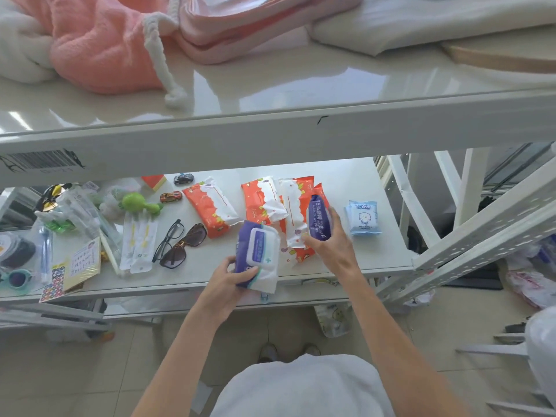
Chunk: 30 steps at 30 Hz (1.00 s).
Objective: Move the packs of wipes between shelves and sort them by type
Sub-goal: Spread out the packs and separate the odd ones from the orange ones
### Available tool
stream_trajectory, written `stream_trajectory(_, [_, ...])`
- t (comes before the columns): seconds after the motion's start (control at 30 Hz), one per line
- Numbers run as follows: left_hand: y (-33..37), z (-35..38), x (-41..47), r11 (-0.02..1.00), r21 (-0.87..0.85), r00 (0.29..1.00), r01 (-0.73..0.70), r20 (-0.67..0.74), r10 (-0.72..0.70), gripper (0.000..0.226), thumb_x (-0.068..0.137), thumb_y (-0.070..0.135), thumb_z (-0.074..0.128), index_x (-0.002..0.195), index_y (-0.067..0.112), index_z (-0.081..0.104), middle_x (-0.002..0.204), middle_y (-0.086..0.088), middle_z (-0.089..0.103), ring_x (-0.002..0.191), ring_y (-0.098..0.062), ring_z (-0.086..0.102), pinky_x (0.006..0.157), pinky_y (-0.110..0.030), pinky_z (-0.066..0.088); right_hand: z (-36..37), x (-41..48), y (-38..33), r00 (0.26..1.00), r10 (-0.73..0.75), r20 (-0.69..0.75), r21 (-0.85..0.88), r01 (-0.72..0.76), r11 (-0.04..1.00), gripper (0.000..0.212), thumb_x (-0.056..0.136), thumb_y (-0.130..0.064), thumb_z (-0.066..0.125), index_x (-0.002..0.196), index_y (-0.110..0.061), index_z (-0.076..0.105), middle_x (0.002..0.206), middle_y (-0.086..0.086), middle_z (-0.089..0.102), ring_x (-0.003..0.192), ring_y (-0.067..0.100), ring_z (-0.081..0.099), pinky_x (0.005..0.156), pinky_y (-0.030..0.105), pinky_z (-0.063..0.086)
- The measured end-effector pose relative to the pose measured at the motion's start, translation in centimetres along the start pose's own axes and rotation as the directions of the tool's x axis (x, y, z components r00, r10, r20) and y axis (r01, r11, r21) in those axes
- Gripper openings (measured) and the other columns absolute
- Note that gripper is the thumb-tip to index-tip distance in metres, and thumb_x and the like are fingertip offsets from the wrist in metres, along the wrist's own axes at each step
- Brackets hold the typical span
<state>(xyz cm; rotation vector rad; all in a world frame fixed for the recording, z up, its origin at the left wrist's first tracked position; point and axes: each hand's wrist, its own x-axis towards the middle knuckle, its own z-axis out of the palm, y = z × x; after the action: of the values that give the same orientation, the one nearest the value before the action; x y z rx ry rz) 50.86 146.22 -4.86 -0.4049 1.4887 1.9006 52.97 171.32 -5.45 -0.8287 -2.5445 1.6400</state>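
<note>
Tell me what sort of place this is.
Likely a storeroom or mock shop: white metal shelving, a barcode label on its edge, mixed goods like wipes packs and sunglasses.

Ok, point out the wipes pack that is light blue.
The small pack right of the right hand, lying alone; the others are orange or purple.

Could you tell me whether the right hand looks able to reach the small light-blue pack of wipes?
Probably yes: the light-blue pack lies just beside the right hand with only bare shelf between, though that hand already grips a purple alcohol-wipes pack.
</note>
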Motion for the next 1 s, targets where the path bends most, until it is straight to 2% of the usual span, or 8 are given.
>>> stream_trajectory(0.1, [-0.1,4.2,1.1,0.998,0.025,0.998,-0.063,0.026,0.062,0.047,0.089,-0.010,0.067,0.130,0.002,0.047,0.117,-0.024,0.069,0.082,-0.022,0.075,0.062,-0.027,0.059,1.6,-1.6,-1.3,0.999,-0.049,-0.022,-0.196,0.044,0.980,0.116,0.065,-0.081,0.072,0.159,-0.039,0.017,0.141,0.007,0.050,0.132,0.029,0.045,0.112,0.058,0.040])
stream_trajectory(0.23, [-0.4,6.9,3.3,0.996,-0.053,0.996,-0.072,0.042,0.074,0.048,0.086,-0.020,0.060,0.126,0.005,0.046,0.101,-0.018,0.074,0.079,-0.025,0.073,0.065,-0.028,0.058,2.1,-1.6,-1.1,0.998,-0.058,-0.013,-0.051,0.057,0.997,0.103,0.068,-0.101,0.042,0.154,-0.047,0.028,0.132,0.002,0.052,0.130,0.023,0.044,0.110,0.054,0.043])
stream_trajectory(0.33, [-0.2,8.8,3.9,0.997,-0.064,0.998,-0.046,0.027,0.048,0.050,0.074,-0.011,0.062,0.117,0.007,0.046,0.088,-0.010,0.073,0.067,-0.019,0.069,0.054,-0.026,0.051,0.6,0.0,0.5,1.000,0.018,0.004,0.300,-0.019,0.954,0.059,0.088,-0.080,0.050,0.140,-0.054,0.047,0.131,-0.006,0.065,0.127,0.023,0.059,0.102,0.057,0.054])
stream_trajectory(0.4, [-0.3,10.1,4.2,0.996,-0.085,0.998,-0.035,0.043,0.039,0.042,0.077,-0.006,0.056,0.116,0.009,0.046,0.094,-0.011,0.070,0.069,-0.018,0.068,0.050,-0.026,0.050,-0.9,-0.1,0.4,0.997,0.080,0.007,0.441,-0.076,0.895,0.053,0.090,-0.060,0.066,0.138,-0.042,0.053,0.128,-0.004,0.071,0.120,0.027,0.068,0.100,0.056,0.057])
stream_trajectory(0.5, [-1.0,11.0,4.9,0.990,-0.139,0.998,-0.007,0.067,0.016,0.037,0.079,0.004,0.052,0.116,0.007,0.046,0.101,-0.013,0.066,0.075,-0.020,0.068,0.051,-0.027,0.053,-2.7,-0.1,0.0,0.956,0.122,0.267,0.657,-0.273,0.702,0.046,0.095,-0.028,0.073,0.137,-0.019,0.058,0.125,0.015,0.073,0.105,0.035,0.073,0.090,0.051,0.059])
stream_trajectory(0.63, [-0.5,12.7,6.0,0.993,-0.046,0.977,-0.104,0.181,0.111,0.047,0.101,0.044,0.053,0.135,0.013,0.060,0.123,-0.014,0.071,0.090,-0.026,0.074,0.067,-0.033,0.061,-4.5,0.2,1.1,0.935,0.058,0.350,0.727,-0.310,0.613,0.040,0.098,-0.020,0.067,0.137,-0.016,0.060,0.122,0.017,0.071,0.097,0.029,0.072,0.082,0.042,0.061])
stream_trajectory(0.77, [0.8,16.0,6.5,0.932,0.324,0.977,-0.164,0.185,0.108,0.097,0.061,0.081,0.075,0.136,0.021,0.058,0.123,-0.012,0.074,0.104,-0.031,0.075,0.088,-0.042,0.062,-5.0,0.4,0.7,0.967,0.037,0.254,0.640,-0.197,0.743,0.045,0.097,-0.032,0.069,0.140,-0.029,0.057,0.126,0.009,0.072,0.108,0.026,0.073,0.091,0.046,0.062])
stream_trajectory(1.0, [1.9,20.7,9.0,0.906,0.416,0.993,-0.075,0.114,0.030,0.051,0.096,0.061,0.054,0.116,0.016,0.067,0.092,0.002,0.073,0.073,-0.010,0.070,0.053,-0.015,0.053,-7.2,4.7,1.4,0.993,0.102,0.067,0.518,-0.122,0.847,0.055,0.098,-0.053,0.052,0.149,-0.034,0.043,0.140,0.015,0.061,0.118,0.036,0.069,0.097,0.060,0.057])
